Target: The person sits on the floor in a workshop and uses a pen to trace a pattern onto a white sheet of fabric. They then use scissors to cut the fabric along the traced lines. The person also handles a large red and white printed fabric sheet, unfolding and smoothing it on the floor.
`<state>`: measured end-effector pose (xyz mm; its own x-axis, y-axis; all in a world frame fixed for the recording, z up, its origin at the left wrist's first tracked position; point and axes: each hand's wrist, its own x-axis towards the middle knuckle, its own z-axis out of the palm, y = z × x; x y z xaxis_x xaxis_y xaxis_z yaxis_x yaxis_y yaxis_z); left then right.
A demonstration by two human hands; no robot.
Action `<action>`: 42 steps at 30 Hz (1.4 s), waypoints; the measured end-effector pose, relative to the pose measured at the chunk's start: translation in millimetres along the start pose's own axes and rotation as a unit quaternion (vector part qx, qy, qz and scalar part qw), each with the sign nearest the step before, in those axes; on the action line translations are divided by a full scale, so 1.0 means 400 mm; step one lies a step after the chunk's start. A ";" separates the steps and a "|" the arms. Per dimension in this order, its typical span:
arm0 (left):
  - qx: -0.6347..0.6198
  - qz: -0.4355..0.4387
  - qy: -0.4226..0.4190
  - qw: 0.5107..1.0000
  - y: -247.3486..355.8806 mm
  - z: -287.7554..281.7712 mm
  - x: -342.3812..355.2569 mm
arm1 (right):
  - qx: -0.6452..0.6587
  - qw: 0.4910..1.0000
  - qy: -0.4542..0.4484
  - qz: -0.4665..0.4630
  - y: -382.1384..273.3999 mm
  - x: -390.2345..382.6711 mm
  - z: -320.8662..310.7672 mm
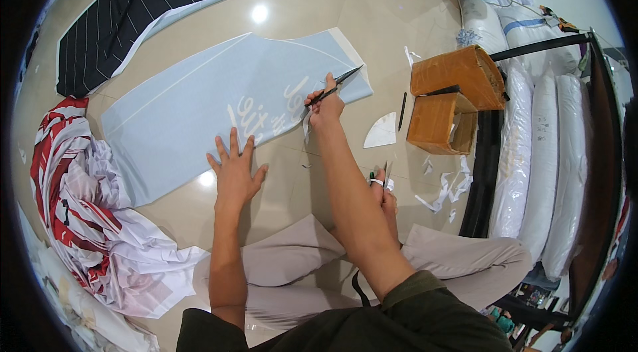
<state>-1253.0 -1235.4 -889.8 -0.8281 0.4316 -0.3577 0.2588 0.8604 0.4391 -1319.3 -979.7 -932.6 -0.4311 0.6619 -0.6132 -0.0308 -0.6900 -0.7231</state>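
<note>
Four splayed left fingers (234, 142) rest on blue fabric (179, 113); right fingers (330, 84) grip black scissors (347, 76).

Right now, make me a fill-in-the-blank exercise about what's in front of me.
1. The left hand has its spread fingers on the pale ____ fabric.
2. The black scissors are in the ____ hand.
3. Exactly ____ brown boxes stand near the wrapped rolls.
4. The red-and-white cloth lies to the fabric's ____.

Missing words: blue; right; two; left.
</note>
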 end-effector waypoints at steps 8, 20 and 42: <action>-0.003 0.000 0.000 1.000 0.002 0.003 0.002 | -0.021 1.000 0.011 -0.009 0.011 0.035 0.004; 0.007 0.003 0.000 1.000 0.002 0.003 0.002 | 0.005 1.000 0.006 -0.022 -0.008 0.045 0.027; -0.028 -0.066 0.153 0.986 -0.082 0.028 0.021 | -0.288 0.956 0.016 -0.046 -0.086 -0.066 -0.288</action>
<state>-1262.8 -1256.8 -916.5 -0.9659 0.2087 -0.1532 0.1191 0.8837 0.4527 -1203.2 -939.5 -928.1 -0.4220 0.7274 -0.5411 0.4392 -0.3581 -0.8239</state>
